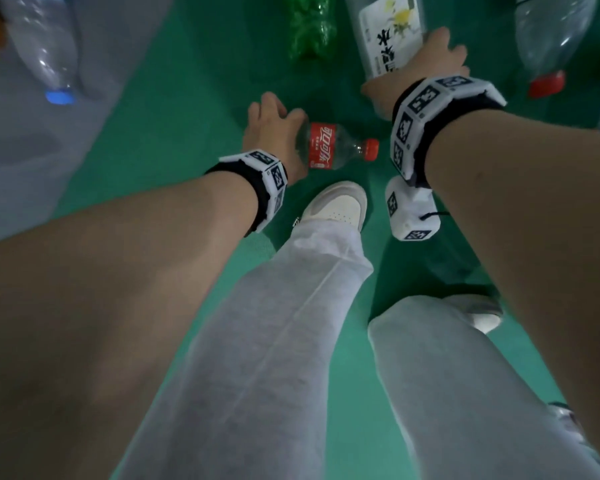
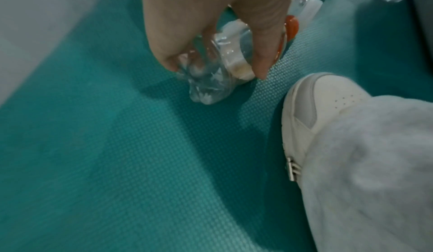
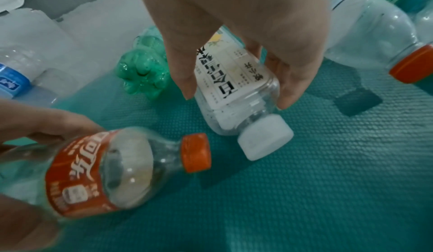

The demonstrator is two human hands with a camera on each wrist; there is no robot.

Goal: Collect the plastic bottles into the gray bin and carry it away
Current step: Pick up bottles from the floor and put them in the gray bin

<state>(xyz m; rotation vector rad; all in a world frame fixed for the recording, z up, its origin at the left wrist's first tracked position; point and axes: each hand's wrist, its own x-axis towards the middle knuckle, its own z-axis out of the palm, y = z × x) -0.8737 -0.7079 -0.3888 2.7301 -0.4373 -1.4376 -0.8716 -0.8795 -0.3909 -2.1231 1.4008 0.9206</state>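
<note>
**Two bottles gripped above the green floor**

Both arms are stretched forward and down. The left hand [image 1: 274,128] is curled from above around the base end of a small clear plastic bottle with a red label and a red cap [image 1: 329,147]; thumb and fingers are clamped on it, and the bottle is held nearly level, with its cap pointing toward the right hand. In the left wrist view its clear base [image 2: 208,82] is seen just above the floor, not clearly touching it. The right hand [image 1: 426,69] is closed from above over a larger clear plastic bottle with a white printed label and a white square cap [image 3: 236,89]; the thumb is on one side of the body and the fingers on the other. Its cap is tilted down toward the textured green floor [image 3: 304,191].

Five bottles are counted in the head view: the two gripped ones, a crumpled green plastic bottle [image 1: 312,27] lying on the floor between the hands and further away, a big clear bottle with a red cap [image 1: 551,43] to the right of the right hand, and a clear bottle with a blue cap [image 1: 47,50] lying inside the gray plastic bin [image 1: 25,161]. The bin is placed at the far left, well apart from both hands.

Two white shoes and light gray trousers are seen below the hands.
</note>
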